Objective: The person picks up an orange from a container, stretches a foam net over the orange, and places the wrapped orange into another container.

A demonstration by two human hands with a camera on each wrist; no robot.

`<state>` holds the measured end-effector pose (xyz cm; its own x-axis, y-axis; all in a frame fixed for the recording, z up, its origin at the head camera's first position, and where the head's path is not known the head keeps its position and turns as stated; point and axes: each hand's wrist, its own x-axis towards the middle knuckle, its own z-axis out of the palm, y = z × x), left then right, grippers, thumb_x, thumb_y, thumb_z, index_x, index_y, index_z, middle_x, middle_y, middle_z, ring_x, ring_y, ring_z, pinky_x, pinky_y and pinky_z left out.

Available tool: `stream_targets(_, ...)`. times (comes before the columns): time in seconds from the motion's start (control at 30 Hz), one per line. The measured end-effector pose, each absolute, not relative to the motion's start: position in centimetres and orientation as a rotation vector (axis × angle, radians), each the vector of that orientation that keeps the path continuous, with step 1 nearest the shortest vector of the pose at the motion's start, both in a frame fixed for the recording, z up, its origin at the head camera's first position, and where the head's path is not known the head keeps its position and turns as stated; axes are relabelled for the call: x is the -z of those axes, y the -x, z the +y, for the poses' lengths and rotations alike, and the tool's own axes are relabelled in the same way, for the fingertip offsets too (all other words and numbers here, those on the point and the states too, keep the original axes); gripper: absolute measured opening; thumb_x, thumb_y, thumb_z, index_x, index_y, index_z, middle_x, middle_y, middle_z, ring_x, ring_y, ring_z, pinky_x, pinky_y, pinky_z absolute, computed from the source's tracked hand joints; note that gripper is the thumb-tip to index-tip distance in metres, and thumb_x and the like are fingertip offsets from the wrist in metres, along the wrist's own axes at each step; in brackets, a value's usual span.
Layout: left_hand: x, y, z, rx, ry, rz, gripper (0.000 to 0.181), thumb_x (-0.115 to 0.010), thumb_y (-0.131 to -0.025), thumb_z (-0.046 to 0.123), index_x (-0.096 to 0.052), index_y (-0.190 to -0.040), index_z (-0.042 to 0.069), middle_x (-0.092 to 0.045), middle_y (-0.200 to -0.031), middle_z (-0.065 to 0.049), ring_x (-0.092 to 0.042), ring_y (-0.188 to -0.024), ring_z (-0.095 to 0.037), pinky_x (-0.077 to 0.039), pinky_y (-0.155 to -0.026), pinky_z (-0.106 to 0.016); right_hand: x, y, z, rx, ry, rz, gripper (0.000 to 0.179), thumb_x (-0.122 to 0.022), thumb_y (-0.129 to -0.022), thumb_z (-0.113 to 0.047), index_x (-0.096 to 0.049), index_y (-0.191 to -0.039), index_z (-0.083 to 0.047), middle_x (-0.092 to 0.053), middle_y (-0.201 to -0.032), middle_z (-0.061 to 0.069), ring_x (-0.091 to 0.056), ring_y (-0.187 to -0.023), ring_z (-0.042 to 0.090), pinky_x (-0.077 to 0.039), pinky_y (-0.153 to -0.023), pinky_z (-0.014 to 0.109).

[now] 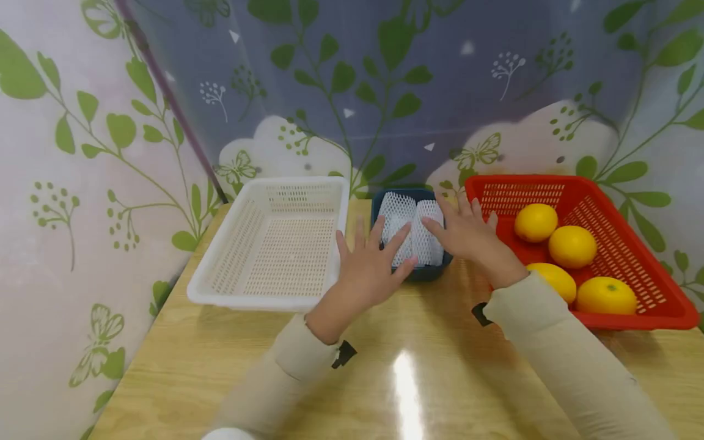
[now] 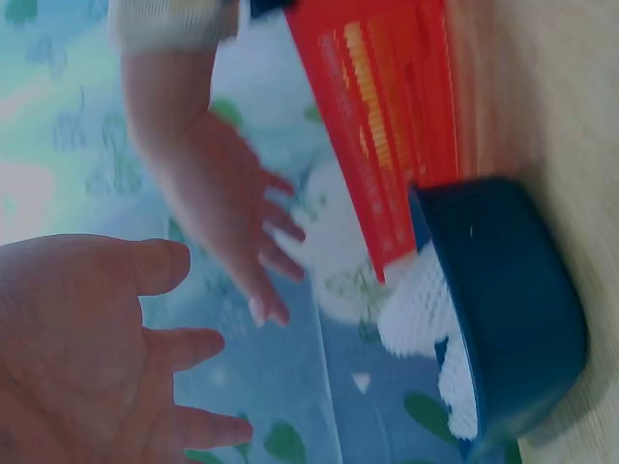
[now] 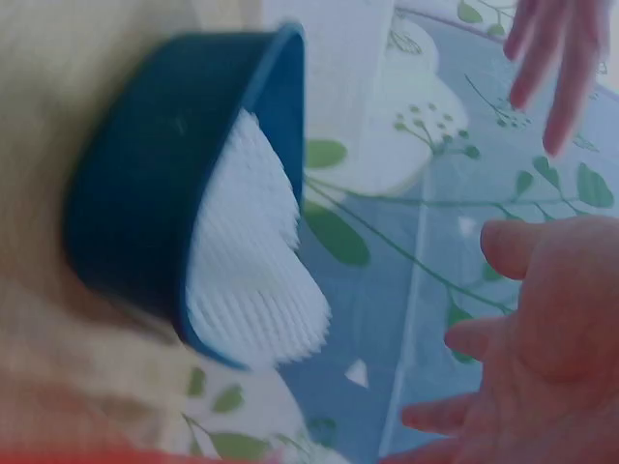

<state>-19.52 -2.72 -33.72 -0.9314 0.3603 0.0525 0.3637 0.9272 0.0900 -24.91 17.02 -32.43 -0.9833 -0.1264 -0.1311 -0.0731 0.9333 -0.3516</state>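
Head: left hand (image 1: pixel 367 275) and right hand (image 1: pixel 470 235) hovering, fingers wide, seemingly overlapping white foam nets (image 1: pixel 400 211) | Left wrist: gap showing instead, blue bin (image 2: pixel 527 309) sitting below both hands | Right wrist: nets lying in bin, bulging past its rim

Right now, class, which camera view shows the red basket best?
Head view: most of the red basket shows, including yellow fruit inside. Left wrist shows only part of its wall; right wrist, just a blurred red strip at the bottom.
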Motion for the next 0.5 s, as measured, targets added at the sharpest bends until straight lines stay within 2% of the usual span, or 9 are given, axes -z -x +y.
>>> stream_targets(0.13, 33.9, 18.4, -1.8, 0.196, 0.698, -3.043, 0.061, -0.027, -0.098, 0.064, -0.012, -0.154, 0.043, -0.013, -0.162, -0.008, -0.005, -0.146, -0.043, -0.007, -0.108, -0.071, 30.9, 24.8, 19.1, 0.525, 0.179, 2.905, 0.077, -0.027, -0.099, -0.062, -0.001, -0.157, -0.02, 0.003, -0.158, 0.028, 0.002, -0.14, 0.055, 0.001, -0.1, 0.079)
stream_targets(0.3, 34.5, 18.3, -0.5, 0.432, 0.785, -3.059, 0.061, -0.029, -0.098, 0.063, -0.014, -0.154, 0.043, -0.012, -0.162, -0.006, -0.006, -0.146, -0.042, -0.004, -0.11, -0.069, 29.8, 24.7, 21.6, 0.535, 0.235, 2.87, 0.075, -0.021, -0.101, -0.059, -0.001, -0.157, -0.013, -0.003, -0.155, 0.034, -0.005, -0.139, 0.056, -0.006, -0.101, 0.078)
stream_targets(0.5, 35.7, 18.4, 2.1, 0.617, 0.908, -3.008, 0.064, -0.034, -0.097, 0.063, -0.012, -0.154, 0.042, -0.017, -0.161, -0.008, -0.015, -0.144, -0.043, -0.008, -0.109, -0.07, 29.7, 25.1, 24.8, 0.577, 0.265, 2.817, 0.081, -0.026, -0.101, -0.058, 0.0, -0.155, -0.004, -0.004, -0.152, 0.039, -0.005, -0.137, 0.058, -0.009, -0.106, 0.072)
